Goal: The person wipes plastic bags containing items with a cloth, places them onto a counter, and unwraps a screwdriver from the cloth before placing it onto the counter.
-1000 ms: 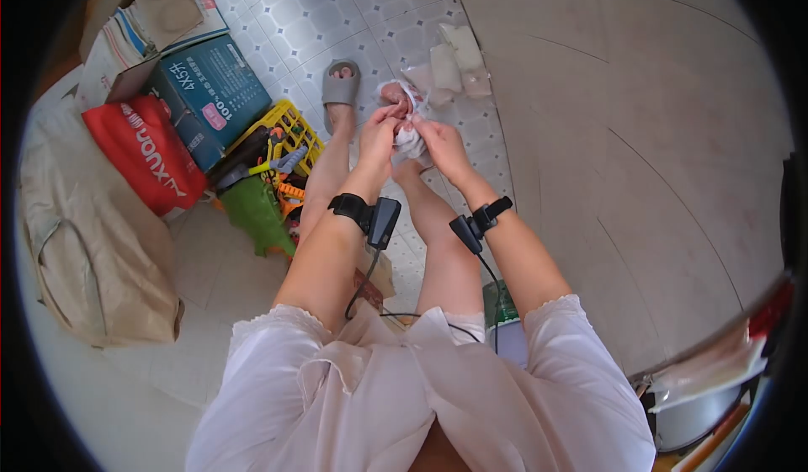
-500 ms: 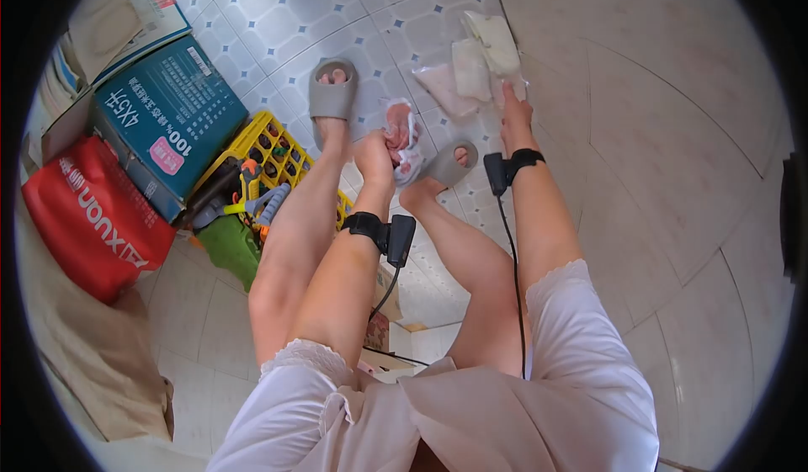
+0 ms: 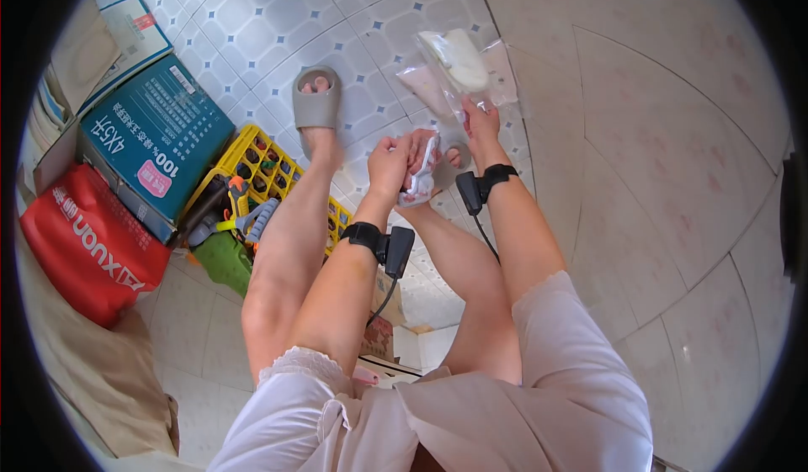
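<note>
My left hand [image 3: 389,167] is closed around a plastic bag of reddish-pink, meat-like pieces [image 3: 422,167], held between my lower legs. The bag's whitish film is bunched along its right side. With closed fingers, my right hand [image 3: 483,127] grips the near edge of a clear plastic bag of something white [image 3: 463,61]. Pale pink flat packets [image 3: 426,87] show on both sides of that bag, partly covered by it. What exactly the bags contain I cannot tell.
Left of my legs stand a yellow plastic crate [image 3: 252,148], a teal carton [image 3: 156,131] and a red bag [image 3: 88,241]. Tools with orange and grey handles [image 3: 244,211] lie beside the crate. A tiled wall [image 3: 648,161] rises on the right. My slippers [image 3: 317,102] are on the patterned floor.
My right hand has drawn back toward me and left, its fingers now closed on the clear bag, which has shifted with it. My left hand and its bag have moved slightly right and nearer.
</note>
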### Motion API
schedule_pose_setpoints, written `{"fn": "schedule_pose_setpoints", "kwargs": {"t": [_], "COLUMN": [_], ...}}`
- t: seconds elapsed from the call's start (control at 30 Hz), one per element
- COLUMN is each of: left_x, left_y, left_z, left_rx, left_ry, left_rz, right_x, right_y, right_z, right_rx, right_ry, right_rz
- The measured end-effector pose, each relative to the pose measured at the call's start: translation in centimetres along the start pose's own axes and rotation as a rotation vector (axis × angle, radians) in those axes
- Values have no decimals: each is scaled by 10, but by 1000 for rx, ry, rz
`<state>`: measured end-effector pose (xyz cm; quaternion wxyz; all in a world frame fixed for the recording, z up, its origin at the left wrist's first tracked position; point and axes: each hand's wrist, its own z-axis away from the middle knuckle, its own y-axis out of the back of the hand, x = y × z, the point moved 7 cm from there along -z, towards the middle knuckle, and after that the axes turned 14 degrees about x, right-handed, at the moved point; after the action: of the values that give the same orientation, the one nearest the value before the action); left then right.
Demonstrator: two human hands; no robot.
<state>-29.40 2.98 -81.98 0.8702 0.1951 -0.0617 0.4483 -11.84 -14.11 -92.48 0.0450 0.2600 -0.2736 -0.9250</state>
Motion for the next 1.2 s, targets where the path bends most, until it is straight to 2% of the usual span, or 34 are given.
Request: {"fn": "schedule_pose_setpoints", "kwargs": {"t": [0.07, 0.13, 0.2, 0.27, 0.33, 0.37, 0.43, 0.47, 0.53, 0.77, 0.87, 0.93, 0.97, 1.03, 1.07, 1.1, 1.17, 1.2], "left_x": [-4, -16, -26, -37, -45, -45, -38, -36, -38, -35, -49, -53, -56, -59, -58, -58, -54, -55], "left_y": [1, 2, 5, 7, 8, 7, 4, 3, -3, -3, 2, 2, 2, -1, -1, -2, -2, -1], "left_z": [1, -10, -20, -24, -25, -23, -13, -13, -15, -13, -18, -23, -22, -18, -15, -13, -13, -13], "left_rx": [-28, -51, -8, -22, 0, 4, -39, -34, -73, -47, -23, 5, -11, -33, -43, -54, -66, -72], "left_ry": [1, 6, -102, -69, -31, -31, 23, 16, 32, 10, -13, -53, -31, -7, 17, 42, 47, 55], "left_rz": [-11, -24, -147, -139, -113, -108, -51, -50, -128, -162, -179, -218, -223, -230, -209, -189, -177, -166], "right_x": [9, 18, 22, 23, 4, 0, -9, -11, -17, -18, -21, -12, -5, 27, 28, 31, 50, 73], "right_y": [-10, -23, -31, -28, -13, -3, 34, 45, 70, 60, 54, 34, 32, 15, 5, 5, 3, -14], "right_z": [-17, -33, -42, -41, -26, -22, -47, -56, -73, -105, -93, -76, -73, -56, -31, -1, 10, -1], "right_rx": [59, 23, -120, -190, -282, -288, -145, -151, 8, 60, -26, -357, -356, -519, -517, -311, -104, -210], "right_ry": [-72, -266, -352, -262, -65, -64, 54, 53, 122, 57, 88, -60, -54, -180, -179, -251, -320, -324], "right_rz": [-41, -96, -53, -66, -191, -187, -284, -289, -114, 94, -27, -191, -191, -239, -240, -115, 6, -47]}}
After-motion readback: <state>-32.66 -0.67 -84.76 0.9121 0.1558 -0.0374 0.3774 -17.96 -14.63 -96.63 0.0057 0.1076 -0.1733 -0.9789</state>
